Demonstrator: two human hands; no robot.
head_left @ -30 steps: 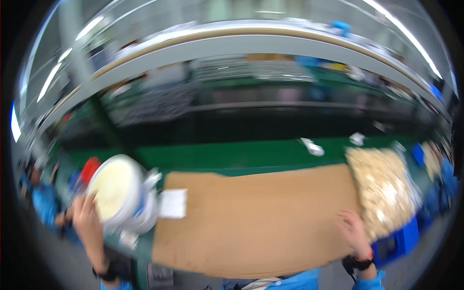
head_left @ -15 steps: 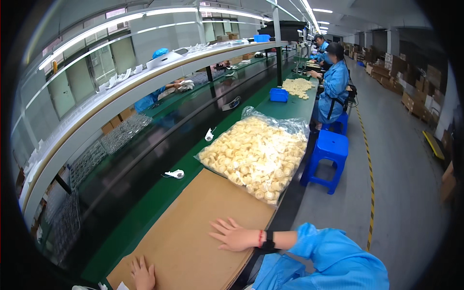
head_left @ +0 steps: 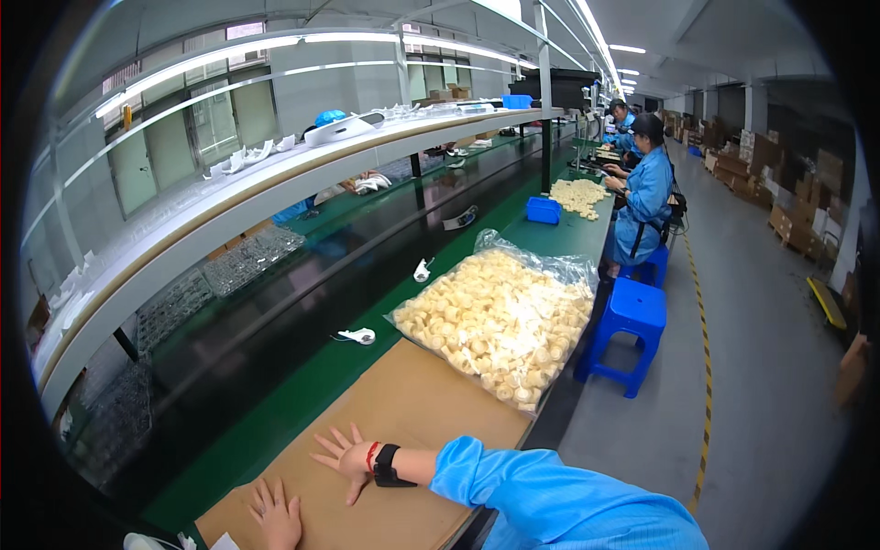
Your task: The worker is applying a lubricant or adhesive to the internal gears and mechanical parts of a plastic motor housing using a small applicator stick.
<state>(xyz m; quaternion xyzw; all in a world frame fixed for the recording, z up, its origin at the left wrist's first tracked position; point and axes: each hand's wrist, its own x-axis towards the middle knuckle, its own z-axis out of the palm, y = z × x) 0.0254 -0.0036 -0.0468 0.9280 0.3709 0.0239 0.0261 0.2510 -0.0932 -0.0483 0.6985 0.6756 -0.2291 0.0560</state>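
Observation:
A flat brown cardboard sheet (head_left: 422,394) lies along the green workbench in front of me. My right hand (head_left: 348,461) rests on it with spread fingers, a red string and a black band round the wrist. Close by on the left, my left hand (head_left: 277,515) also lies flat on the cardboard, fingers apart. Neither hand holds anything. Beyond the sheet's far edge lies a clear plastic bag (head_left: 500,321) full of cream-coloured, cup-like plastic parts.
Two white parts (head_left: 356,336) lie on the bench left of the bag. Farther off are a blue bin (head_left: 544,210) and a pile of cream parts (head_left: 579,196). A blue stool (head_left: 628,321) stands on the right. Workers in blue (head_left: 644,188) sit along the bench. A long shelf (head_left: 229,197) runs at left.
My right hand has slid left across the cardboard, nearer my left hand. The view has shifted slightly. My left hand stays flat on the sheet.

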